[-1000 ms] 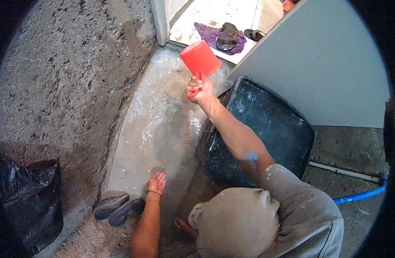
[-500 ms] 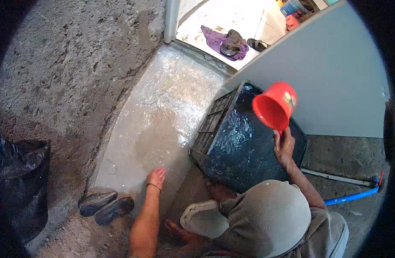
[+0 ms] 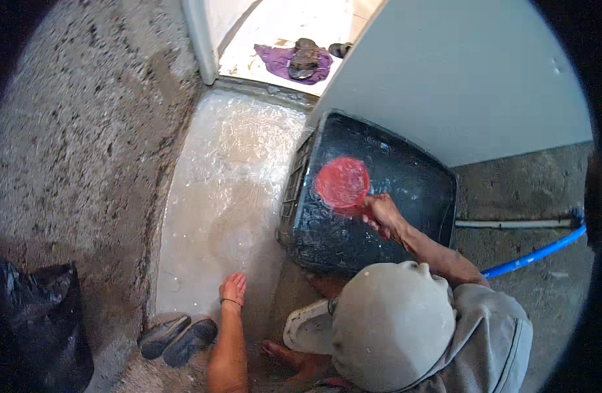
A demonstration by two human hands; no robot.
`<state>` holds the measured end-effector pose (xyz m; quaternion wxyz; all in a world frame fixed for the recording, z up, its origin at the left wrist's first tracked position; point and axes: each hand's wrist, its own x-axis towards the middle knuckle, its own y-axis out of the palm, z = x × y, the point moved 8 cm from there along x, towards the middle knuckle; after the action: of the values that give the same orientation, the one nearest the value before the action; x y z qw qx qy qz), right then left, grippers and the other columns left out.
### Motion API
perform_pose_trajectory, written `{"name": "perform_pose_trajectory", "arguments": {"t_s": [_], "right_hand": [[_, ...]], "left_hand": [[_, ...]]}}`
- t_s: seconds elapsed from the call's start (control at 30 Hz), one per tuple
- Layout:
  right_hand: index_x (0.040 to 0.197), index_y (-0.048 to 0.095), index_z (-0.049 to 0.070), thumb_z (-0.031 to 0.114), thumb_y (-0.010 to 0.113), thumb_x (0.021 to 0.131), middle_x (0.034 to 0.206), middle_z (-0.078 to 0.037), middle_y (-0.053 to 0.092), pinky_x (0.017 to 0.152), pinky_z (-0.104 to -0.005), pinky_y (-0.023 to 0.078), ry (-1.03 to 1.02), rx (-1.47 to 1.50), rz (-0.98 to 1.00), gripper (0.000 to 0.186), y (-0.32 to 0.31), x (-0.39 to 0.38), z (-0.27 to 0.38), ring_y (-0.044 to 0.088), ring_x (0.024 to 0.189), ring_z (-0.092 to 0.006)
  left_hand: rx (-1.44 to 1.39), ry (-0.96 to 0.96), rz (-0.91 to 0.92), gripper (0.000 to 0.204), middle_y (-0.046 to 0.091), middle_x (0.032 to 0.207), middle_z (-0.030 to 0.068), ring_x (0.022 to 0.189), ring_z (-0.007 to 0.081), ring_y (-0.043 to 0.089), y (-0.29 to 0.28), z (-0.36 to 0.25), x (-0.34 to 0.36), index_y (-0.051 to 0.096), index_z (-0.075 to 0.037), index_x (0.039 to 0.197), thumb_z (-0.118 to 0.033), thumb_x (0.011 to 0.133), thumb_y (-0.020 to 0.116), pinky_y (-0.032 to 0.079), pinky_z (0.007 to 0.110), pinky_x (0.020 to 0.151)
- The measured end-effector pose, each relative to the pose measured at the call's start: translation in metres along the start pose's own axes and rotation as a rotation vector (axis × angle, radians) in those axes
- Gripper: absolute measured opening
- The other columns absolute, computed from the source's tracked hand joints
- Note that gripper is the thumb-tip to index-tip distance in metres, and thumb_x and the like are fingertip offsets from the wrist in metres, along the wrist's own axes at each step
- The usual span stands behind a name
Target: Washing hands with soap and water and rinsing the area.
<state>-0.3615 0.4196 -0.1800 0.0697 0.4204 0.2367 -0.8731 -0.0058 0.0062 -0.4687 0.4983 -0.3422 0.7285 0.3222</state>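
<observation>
My left hand, with a thin dark band at its wrist, hangs above the wet pale floor. Its fingers are stretched out and nothing is in them. Below it to the left stands a pair of dark shoes. My right hand is out of view. A co-worker in a pale cap crouches at the right. The co-worker's hand grips a red dipper by its handle over a large black plastic crate. The dipper's mouth faces up, blurred and glinting with water. Wetness shines on the crate's broad dark face.
A grey door panel borders the crate's far side. Through the doorway, dark footwear lies on a purple cloth. A black bag stands at the left on rough ground. At right run a blue hose and a pale pipe.
The co-worker's dipper has come down and left, turning from tipped to mouth up over the crate. My left hand has lowered slightly. The whole view has shifted.
</observation>
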Motion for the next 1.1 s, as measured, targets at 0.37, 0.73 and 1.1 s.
{"name": "perform_pose_trajectory", "arguments": {"t_s": [0.37, 0.73, 1.1], "right_hand": [[0.079, 0.064, -0.001, 0.016, 0.056, 0.092, 0.063, -0.011, 0.063, 0.042, -0.0325, 0.046, -0.332, 0.370, 0.258, 0.023, 0.015, -0.081, 0.148, 0.057, 0.046, -0.0161], [0.104, 0.062, 0.011, 0.034, 0.055, 0.098, 0.076, -0.009, 0.064, 0.046, -0.0319, 0.044, 0.021, 0.913, 0.654, 0.025, 0.281, 0.039, 0.184, 0.056, 0.056, -0.0182], [0.084, 0.060, 0.016, 0.034, 0.045, 0.101, 0.058, 0.001, 0.049, 0.041, -0.0263, 0.035, 0.375, 1.719, 0.592, 0.028, 0.345, 0.138, 0.180, 0.042, 0.044, -0.0094]], "left_hand": [[0.144, 0.007, -0.049, 0.036, 0.074, 0.120, 0.0111, 0.102, 0.0222, 0.074, -0.032, -0.010, 0.003, 0.062, -0.007, 0.136, -0.026, 0.106, 0.057, 0.056, 0.031, 0.074], [0.356, 0.143, -0.073, 0.026, 0.073, 0.098, 0.0074, 0.071, 0.0151, 0.067, -0.023, -0.024, -0.054, 0.066, -0.005, 0.118, -0.026, 0.106, 0.059, 0.052, 0.026, 0.055], [0.291, 0.208, -0.114, 0.024, 0.073, 0.096, 0.0069, 0.073, 0.0112, 0.067, -0.043, -0.015, -0.065, 0.067, -0.004, 0.115, -0.026, 0.108, 0.062, 0.048, 0.024, 0.054]]}}
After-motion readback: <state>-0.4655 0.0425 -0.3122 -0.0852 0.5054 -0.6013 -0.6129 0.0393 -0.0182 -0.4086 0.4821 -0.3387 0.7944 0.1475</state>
